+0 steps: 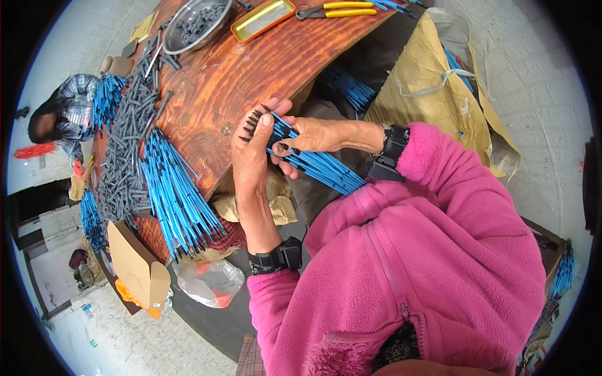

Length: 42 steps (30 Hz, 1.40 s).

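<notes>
Both my hands grip one bundle of thin blue rods with black ends (329,170), held in front of my pink jacket. My left hand (252,153) wraps the far end, its thumb lying across the black tips. Further down the bundle, my right hand (313,136) is closed round the rods, with its thumb pressed on them. The bundle slants down to the right, and its near end touches the jacket. A second, larger bunch of blue rods (179,191) lies on the wooden table (232,94), left of my hands.
Grey ridged plastic pieces (122,147) are heaped along the table's left side. A metal bowl (168,42), a shallow tray (263,20) and yellow-handled pliers (342,9) stand farther back. A yellow sack (420,94) is at right. Another person (78,109) sits across the table.
</notes>
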Available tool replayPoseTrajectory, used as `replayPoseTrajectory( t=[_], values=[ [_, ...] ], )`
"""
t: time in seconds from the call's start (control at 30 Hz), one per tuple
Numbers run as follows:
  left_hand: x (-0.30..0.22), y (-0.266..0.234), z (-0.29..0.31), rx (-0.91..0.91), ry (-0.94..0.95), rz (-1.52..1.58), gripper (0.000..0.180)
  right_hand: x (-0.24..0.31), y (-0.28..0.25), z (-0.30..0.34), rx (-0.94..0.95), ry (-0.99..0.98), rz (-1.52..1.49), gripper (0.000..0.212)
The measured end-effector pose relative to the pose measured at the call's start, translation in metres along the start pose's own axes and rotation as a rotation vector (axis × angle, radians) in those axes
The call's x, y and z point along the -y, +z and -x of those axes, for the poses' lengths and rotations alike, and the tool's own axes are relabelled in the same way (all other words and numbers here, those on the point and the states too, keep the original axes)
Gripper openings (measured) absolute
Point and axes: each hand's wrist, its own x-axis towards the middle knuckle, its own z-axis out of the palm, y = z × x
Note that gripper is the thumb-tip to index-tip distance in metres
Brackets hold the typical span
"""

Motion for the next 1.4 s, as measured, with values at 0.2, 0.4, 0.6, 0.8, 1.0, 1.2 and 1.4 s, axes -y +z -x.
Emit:
replayPoseTrajectory(
  t=[0.2, 0.4, 0.6, 0.8, 1.0, 1.2, 1.4],
  values=[
    [-0.009, 0.005, 0.000, -0.011, 0.025, 0.018, 0.045, 0.013, -0.007, 0.001, 0.068, 0.045, 0.005, 0.029],
    [0.012, 0.001, -0.007, 0.017, 0.051, 0.042, 0.035, 0.005, -0.012, 0.003, 0.074, 0.089, -0.086, 0.025],
    [0.015, 0.002, -0.011, 0.029, 0.153, -0.044, 0.031, 0.006, -0.025, -0.005, 0.201, 0.160, -0.078, 0.021],
    [0.020, 0.001, -0.014, -0.012, 0.145, 0.002, 0.027, 0.005, -0.030, -0.011, 0.244, 0.220, -0.104, 0.020],
    [0.015, 0.004, -0.012, -0.033, 0.128, 0.048, 0.021, 0.007, -0.023, -0.005, 0.185, 0.131, -0.176, 0.026],
    [0.016, 0.004, -0.017, -0.022, 0.139, 0.029, 0.020, 0.003, -0.021, 0.001, 0.094, 0.090, -0.172, 0.038],
    [0.017, -0.006, -0.021, 0.048, 0.119, 0.076, 0.020, 0.003, -0.007, 0.009, -0.126, -0.057, -0.089, 0.036]
  ],
)
